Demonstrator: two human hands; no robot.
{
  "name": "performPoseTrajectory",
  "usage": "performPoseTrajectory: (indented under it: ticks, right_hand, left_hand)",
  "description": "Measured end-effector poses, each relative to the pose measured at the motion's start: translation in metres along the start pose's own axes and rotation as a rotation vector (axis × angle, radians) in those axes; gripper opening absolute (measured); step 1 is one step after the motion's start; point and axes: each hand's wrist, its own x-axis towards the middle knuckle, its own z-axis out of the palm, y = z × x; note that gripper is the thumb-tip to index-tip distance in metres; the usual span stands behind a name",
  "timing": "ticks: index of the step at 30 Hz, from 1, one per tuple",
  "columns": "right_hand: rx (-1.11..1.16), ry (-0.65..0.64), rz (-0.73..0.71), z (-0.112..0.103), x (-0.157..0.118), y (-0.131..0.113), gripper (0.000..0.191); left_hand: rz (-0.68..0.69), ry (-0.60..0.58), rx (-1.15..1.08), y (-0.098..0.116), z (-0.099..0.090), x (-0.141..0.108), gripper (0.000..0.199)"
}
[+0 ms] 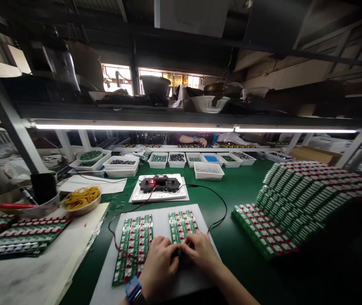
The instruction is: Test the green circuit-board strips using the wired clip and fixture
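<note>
My left hand [161, 262] and my right hand [200, 250] meet over the near end of the right circuit board panel [182, 222]. Fingers of both are closed, thumbs and fingertips pinched close together; whatever they grip is hidden. A blue strap [133, 288] circles my left wrist. Beside the left hand lies another green panel [133, 241] with rows of white and red parts. Both panels rest on a white sheet [161, 216]. Red and black wires [112, 226] cross onto the left panel from a black device [160, 183] with a lit red light.
Tall stacks of panels [301, 203] stand at right, more panels [28, 233] at left. A bowl of yellow rubber bands [84, 198] sits nearby. White bins [209, 171] of small parts line the back, under a lit tube lamp [136, 127]. Beyond, a co-worker's hand [201, 141] shows.
</note>
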Motion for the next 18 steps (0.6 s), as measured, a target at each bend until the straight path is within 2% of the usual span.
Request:
performPoseTrajectory:
  ticks: [7,14,18]
  right_hand:
    - [-0.024,0.013,-0.002,0.0001,0.0007,0.0003,0.019]
    - [0.012,-0.014,-0.026,-0.0016,0.0032,0.0024,0.019]
    - [0.033,-0.028,-0.042,-0.0029,0.0036,0.0052,0.018]
  left_hand:
    - [-0.014,0.005,0.0,-0.0014,0.0014,0.0027,0.024]
    - [-0.026,-0.092,-0.043,-0.0019,-0.0001,0.0043,0.032]
    - [-0.025,-0.062,-0.015,0.0009,-0.0031,0.0027,0.027]
